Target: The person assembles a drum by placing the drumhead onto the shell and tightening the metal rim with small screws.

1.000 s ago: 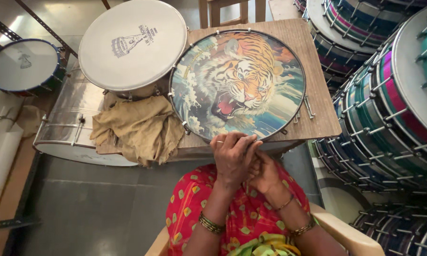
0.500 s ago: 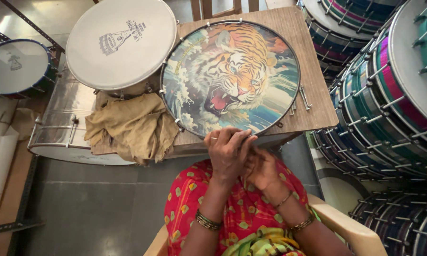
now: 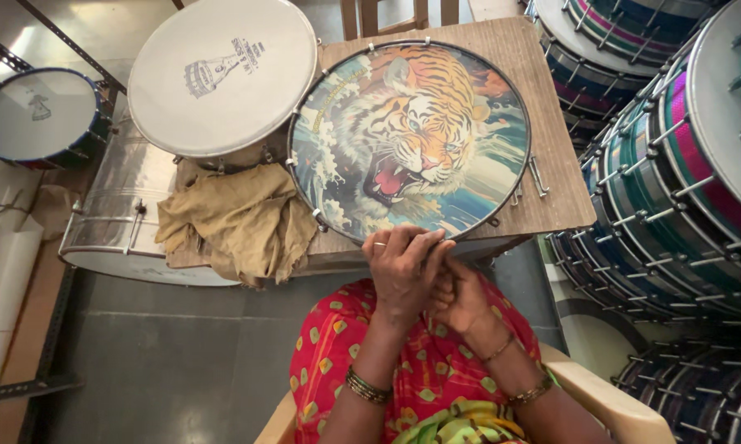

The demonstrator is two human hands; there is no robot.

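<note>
Head view. I see the tiger-print drum head [image 3: 410, 140] lying flat on the wooden table [image 3: 551, 197], its near rim touching my hands. My left hand [image 3: 403, 267] lies over the rim's near edge, fingers pressed together and curled down over the right hand. My right hand [image 3: 461, 298] sits just beneath and behind it, fingers bent inward; I cannot tell what, if anything, they pinch. A crumpled burlap cloth [image 3: 235, 218] lies left of the drum head, under a plain white drum [image 3: 222, 78]. Stacked coloured drums [image 3: 683, 156] stand at right.
</note>
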